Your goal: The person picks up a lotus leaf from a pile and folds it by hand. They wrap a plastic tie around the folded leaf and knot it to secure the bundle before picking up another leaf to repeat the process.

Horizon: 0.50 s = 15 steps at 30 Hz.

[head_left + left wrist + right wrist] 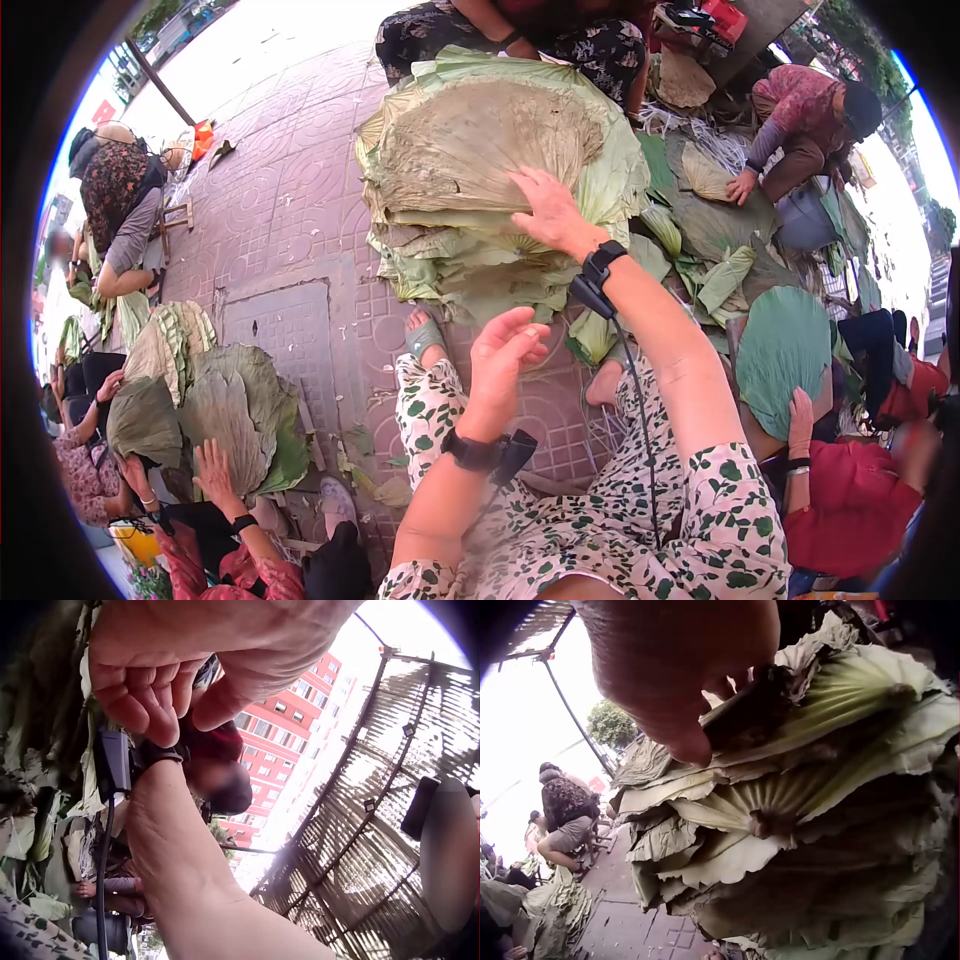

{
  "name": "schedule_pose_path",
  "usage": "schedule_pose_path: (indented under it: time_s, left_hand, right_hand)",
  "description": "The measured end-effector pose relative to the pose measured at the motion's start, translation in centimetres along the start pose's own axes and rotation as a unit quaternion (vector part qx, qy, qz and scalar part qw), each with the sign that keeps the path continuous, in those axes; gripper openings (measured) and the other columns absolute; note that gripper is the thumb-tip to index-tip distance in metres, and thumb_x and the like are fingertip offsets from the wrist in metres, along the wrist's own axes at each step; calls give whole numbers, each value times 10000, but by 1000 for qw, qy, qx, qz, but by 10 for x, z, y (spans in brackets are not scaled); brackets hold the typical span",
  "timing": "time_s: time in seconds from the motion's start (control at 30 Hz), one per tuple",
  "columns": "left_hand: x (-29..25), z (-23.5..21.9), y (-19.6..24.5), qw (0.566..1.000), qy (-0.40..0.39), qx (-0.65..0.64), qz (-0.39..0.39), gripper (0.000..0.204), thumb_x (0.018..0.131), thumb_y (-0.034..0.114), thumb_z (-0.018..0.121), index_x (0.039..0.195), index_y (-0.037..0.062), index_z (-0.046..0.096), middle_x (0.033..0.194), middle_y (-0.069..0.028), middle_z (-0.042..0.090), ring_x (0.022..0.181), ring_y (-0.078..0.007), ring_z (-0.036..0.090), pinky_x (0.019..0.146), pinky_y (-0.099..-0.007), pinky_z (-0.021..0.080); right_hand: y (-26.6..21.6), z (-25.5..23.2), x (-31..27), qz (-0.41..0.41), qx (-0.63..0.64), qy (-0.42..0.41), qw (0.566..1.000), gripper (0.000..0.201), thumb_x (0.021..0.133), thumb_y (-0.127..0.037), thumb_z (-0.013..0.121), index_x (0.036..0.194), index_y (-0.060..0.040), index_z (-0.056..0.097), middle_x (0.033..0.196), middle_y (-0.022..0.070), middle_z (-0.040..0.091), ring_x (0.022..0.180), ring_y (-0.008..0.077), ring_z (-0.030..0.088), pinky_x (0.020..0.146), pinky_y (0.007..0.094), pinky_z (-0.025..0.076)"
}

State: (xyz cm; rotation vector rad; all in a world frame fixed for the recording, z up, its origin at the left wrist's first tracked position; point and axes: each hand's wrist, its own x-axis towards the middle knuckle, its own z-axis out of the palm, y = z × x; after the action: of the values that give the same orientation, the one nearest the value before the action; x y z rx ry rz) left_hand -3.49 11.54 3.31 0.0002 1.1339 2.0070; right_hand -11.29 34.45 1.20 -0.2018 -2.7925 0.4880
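A thick stack of large dried lotus leaves [480, 130] stands in front of me, with a wide brown leaf on top and pale green edges below. My right hand [556, 215] lies on the near right part of that top leaf, fingers spread. From the side, the right wrist view shows the layered leaves [780, 862] with ribbed stem ends, the right hand [697, 682] over their upper edge. Lower and nearer my body, my left hand [505, 360] is held in the air with loosely bent fingers and nothing in them. The left wrist view shows the same hand [217, 660] from the palm side.
Someone sits behind the stack in dark patterned trousers [425, 40]. More leaves [235, 420] are handled by people at the lower left, and a green leaf [783, 355] at the right. Loose leaves [725, 275] lie right of the stack on the paving [290, 130].
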Motion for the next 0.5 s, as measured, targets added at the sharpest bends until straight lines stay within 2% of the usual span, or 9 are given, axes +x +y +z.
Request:
schedule_pose_path:
  time_s: [0.07, 0.13, 0.2, 0.23, 0.3, 0.33, 0.43, 0.5]
  left_hand:
    - [0, 0, -2, 1000, -6, 10, 3, 255, 822, 69, 586, 1073, 35, 555, 892, -65, 645, 702, -102, 591, 652, -224, 477]
    - [-1, 0, -4, 1000, -10, 20, 3, 255, 822, 78, 588, 1073, 43, 557, 889, -60, 647, 697, -97, 594, 651, -223, 477]
    - [-1, 0, -7, 998, -11, 54, -1, 256, 822, 91, 589, 1073, 52, 560, 889, -54, 651, 676, -87, 595, 651, -221, 478]
    - [-1, 0, -8, 997, -6, 74, -6, 260, 824, 93, 588, 1080, 53, 559, 888, -52, 652, 670, -83, 596, 649, -215, 477]
    - [-2, 1, -11, 996, -14, 83, -4, 263, 824, 93, 587, 1082, 52, 559, 887, -52, 653, 671, -84, 596, 647, -213, 477]
    - [-2, 0, -14, 996, -15, 88, 3, 265, 824, 92, 586, 1085, 52, 558, 886, -53, 653, 672, -86, 597, 645, -211, 478]
    - [-1, 0, -18, 995, -20, 98, 1, 262, 828, 88, 575, 1087, 50, 559, 900, -66, 651, 677, -88, 596, 635, -206, 480]
    - [-2, 2, -19, 994, -10, 113, 4, 260, 829, 84, 569, 1086, 49, 560, 911, -78, 647, 679, -89, 593, 628, -204, 481]
  right_hand:
    - [11, -18, -23, -47, 28, 53, 997, 575, 725, -186, 614, 1252, -42, 439, 1281, 195, 424, 1191, 348, 398, 1002, 400, 333]
    - [29, -30, -53, -37, 19, 60, 997, 553, 725, -173, 613, 1238, -44, 453, 1252, 190, 446, 1172, 340, 413, 998, 399, 337]
    - [51, -43, -86, 8, 10, 14, 1000, 541, 717, -196, 608, 1219, -43, 478, 1238, 191, 464, 1154, 338, 434, 983, 394, 350]
    - [63, -52, -101, 15, 7, 17, 1000, 541, 717, -196, 608, 1219, -43, 478, 1238, 191, 464, 1154, 338, 434, 983, 394, 350]
    - [89, -69, -133, 165, 61, -121, 977, 532, 723, -212, 604, 1212, -43, 481, 1198, 195, 493, 1129, 330, 457, 956, 377, 371]
    - [103, -75, -149, 184, 50, -130, 973, 504, 724, -233, 605, 1175, -31, 507, 1122, 191, 544, 1065, 319, 507, 903, 367, 411]
    - [121, -101, -196, 271, 97, -98, 953, 445, 720, -239, 611, 1099, -13, 551, 1032, 168, 593, 964, 306, 566, 838, 368, 452]
    - [137, -101, -230, 304, 93, -100, 943, 440, 720, -234, 611, 1097, -15, 553, 1032, 169, 596, 966, 305, 566, 841, 365, 451]
